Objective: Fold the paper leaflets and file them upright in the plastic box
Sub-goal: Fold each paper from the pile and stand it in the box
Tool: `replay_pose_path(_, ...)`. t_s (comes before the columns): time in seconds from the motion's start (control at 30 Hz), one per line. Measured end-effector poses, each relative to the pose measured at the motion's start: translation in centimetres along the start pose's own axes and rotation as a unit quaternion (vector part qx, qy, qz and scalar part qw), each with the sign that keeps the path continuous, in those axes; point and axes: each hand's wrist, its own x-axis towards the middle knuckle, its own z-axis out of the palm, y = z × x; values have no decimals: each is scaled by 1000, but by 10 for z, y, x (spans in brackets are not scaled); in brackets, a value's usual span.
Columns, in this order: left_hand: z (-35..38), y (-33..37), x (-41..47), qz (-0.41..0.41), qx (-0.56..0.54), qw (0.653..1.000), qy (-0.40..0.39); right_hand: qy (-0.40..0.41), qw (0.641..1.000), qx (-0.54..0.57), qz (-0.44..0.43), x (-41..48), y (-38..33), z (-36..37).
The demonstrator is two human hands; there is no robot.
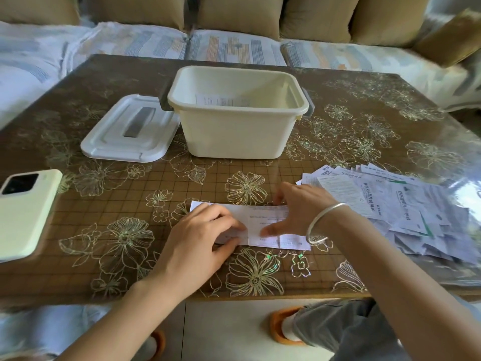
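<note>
While hands [203,238] [302,207] press it, the white printed leaflet [260,217] lies creased.

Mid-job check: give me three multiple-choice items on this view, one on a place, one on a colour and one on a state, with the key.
1. Where is the lid?
A. On the table, left of the box
B. Closed on the box
C. Under the paper pile

2. What colour is the box?
A. Blue
B. Black
C. Cream

3. The leaflet under the left hand and right hand is:
A. rolled into a tube
B. lying on the table
C. standing in the box

Key:
1 A, the lid lies on the table beside the box's left side.
2 C, the box's walls and rim are cream.
3 B, the leaflet lies on the table with both hands on it.
</note>
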Motion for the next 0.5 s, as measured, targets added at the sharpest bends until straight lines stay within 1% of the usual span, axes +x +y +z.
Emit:
replay_pose_path(0.07,0,1,0,-4,0,1000,2,-10,1000,9,-6,-1,0,1)
replay_pose_path(0.13,0,3,-2,0,14,1000,9,-10,999,41,-11,-5,0,4)
replay_pose_path(0.17,0,4,-3,5,22,1000,14,-8,997,75,-14,-8,1,5)
replay_pose_path(0.23,2,5,-4,21,42,999,24,-11,984,178,-24,-17,2,8)
replay_pose_path(0.33,1,5,-5,31,61,996,54,-1,944,325,-51,-30,3,15)
replay_pose_path(0.4,-1,7,-6,31,57,996,65,20,917,396,-39,-38,3,21)
replay_pose_path(0.47,-1,10,-10,30,47,997,58,31,872,488,6,-44,0,27)
replay_pose_path(0.5,0,10,-11,28,45,997,53,29,840,540,28,-46,-2,30)
